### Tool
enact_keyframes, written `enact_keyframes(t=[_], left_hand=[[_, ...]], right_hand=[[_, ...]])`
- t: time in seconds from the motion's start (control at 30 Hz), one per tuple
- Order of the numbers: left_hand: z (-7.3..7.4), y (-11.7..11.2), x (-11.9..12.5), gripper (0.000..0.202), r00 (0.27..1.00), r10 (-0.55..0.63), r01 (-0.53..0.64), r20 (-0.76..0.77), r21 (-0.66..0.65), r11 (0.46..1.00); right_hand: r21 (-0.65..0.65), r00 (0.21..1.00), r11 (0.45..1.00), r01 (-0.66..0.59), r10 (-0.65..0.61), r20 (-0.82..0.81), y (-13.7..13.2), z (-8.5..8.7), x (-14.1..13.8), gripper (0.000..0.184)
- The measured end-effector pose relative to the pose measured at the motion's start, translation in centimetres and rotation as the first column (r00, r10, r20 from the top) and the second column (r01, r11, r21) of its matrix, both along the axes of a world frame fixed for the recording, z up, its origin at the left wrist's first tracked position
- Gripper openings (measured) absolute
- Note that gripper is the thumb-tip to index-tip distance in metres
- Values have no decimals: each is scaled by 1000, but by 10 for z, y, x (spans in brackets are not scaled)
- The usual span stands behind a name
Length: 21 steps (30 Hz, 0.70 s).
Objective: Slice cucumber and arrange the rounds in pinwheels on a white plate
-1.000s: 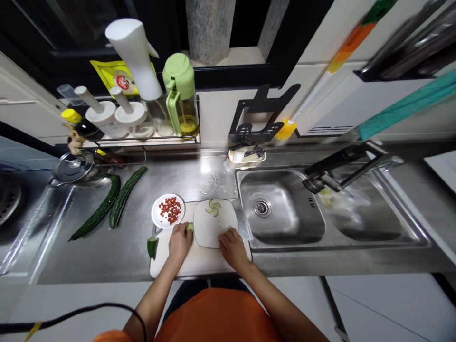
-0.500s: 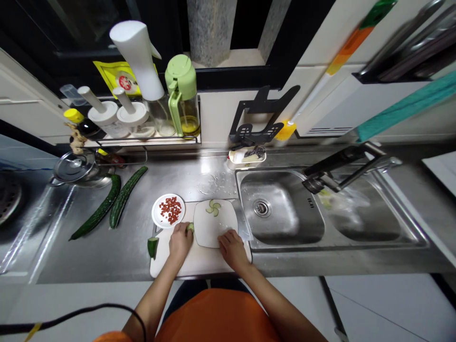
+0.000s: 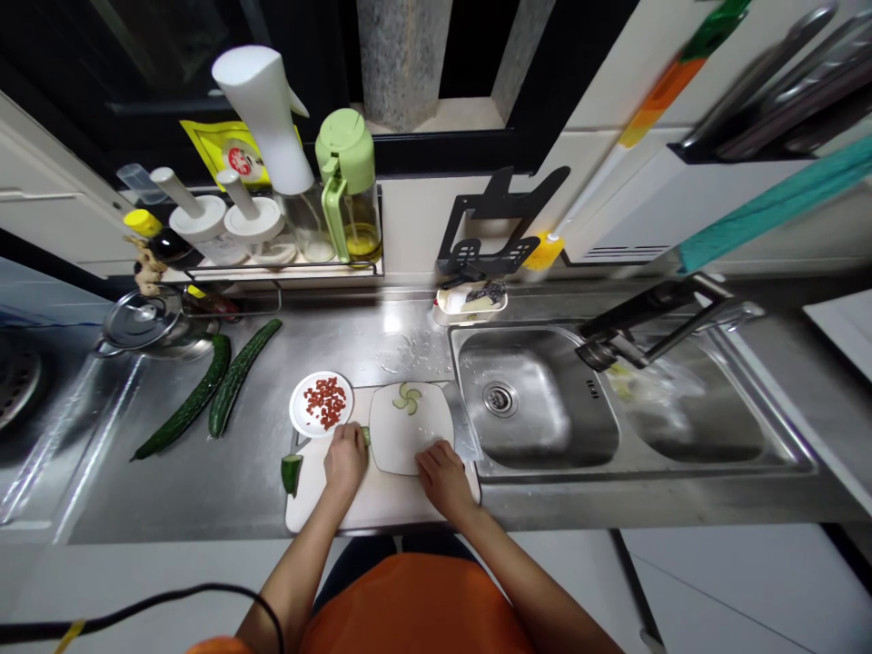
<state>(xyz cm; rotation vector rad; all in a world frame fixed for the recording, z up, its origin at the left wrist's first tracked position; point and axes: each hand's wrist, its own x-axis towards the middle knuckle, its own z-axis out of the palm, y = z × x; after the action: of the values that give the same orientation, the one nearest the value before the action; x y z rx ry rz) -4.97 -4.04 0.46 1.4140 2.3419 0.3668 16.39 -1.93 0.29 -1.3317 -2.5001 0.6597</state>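
Observation:
On the cutting board (image 3: 381, 509) lies a white squarish plate (image 3: 401, 450), with several curved cucumber slices (image 3: 407, 398) in a pinwheel near its far edge. Left of this plate, my left hand (image 3: 346, 461) is closed around a small cucumber piece (image 3: 366, 436), mostly hidden by the fingers. My right hand (image 3: 444, 474) has its fingers bent over the near right rim of the plate; the fingertips rest on it. A knife blade (image 3: 463, 422) lies along the plate's right side. A cut cucumber chunk (image 3: 291, 473) is by the board's left edge.
A round white dish (image 3: 297, 400) of chopped red bits touches the board's far left corner. Two whole cucumbers (image 3: 235, 377) lie further left. The double sink (image 3: 545, 400) with its faucet (image 3: 640, 327) is to the right. A condiment rack (image 3: 286, 268) stands behind.
The cucumber piece by my left hand sits slightly differently, with the fingers covering it a little more. My right hand and the plate stay in place.

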Motion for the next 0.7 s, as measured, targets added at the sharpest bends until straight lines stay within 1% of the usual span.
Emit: enact_keyframes(t=[0.1, 0.2, 0.23, 0.3, 0.4, 0.43, 0.47, 0.53, 0.6, 0.7], left_hand=[[-5, -4, -6, 21, 996, -60, 53, 70, 95, 994], [-8, -9, -15, 18, 976, -150, 121, 160, 177, 977], [-9, -11, -18, 17, 968, -175, 141, 177, 191, 972], [-9, -15, -23, 17, 957, -224, 184, 183, 210, 960], [-7, -19, -28, 18, 943, -293, 254, 155, 233, 939], [-6, -19, -29, 18, 939, -312, 273, 146, 237, 932], [-5, -20, -30, 18, 936, -323, 284, 140, 240, 928], [-2, -21, -31, 19, 935, -321, 280, 150, 244, 928], [2, -22, -32, 20, 939, -287, 236, 193, 247, 940], [8, -26, -32, 21, 931, -150, 75, 334, 227, 971]], right_hand=[[-8, 999, 1000, 4, -4, -39, 2, -2, -3, 18], [-21, 994, 1000, -9, 7, -108, 7, -1, -16, 17], [-20, 991, 1000, -16, 13, -136, 10, -1, -24, 19], [-17, 979, 997, -70, 65, -193, 17, 2, -41, 26], [-27, 968, 989, -142, 133, -214, 29, 3, -71, 34], [-37, 966, 987, -156, 145, -212, 32, 3, -79, 34], [-46, 967, 985, -164, 151, -206, 35, 2, -87, 29], [-67, 969, 983, -173, 158, -192, 39, -1, -97, 16], [-77, 968, 981, -178, 160, -192, 41, -2, -102, 9], [-81, 962, 979, -186, 164, -219, 42, 0, -102, 8]])
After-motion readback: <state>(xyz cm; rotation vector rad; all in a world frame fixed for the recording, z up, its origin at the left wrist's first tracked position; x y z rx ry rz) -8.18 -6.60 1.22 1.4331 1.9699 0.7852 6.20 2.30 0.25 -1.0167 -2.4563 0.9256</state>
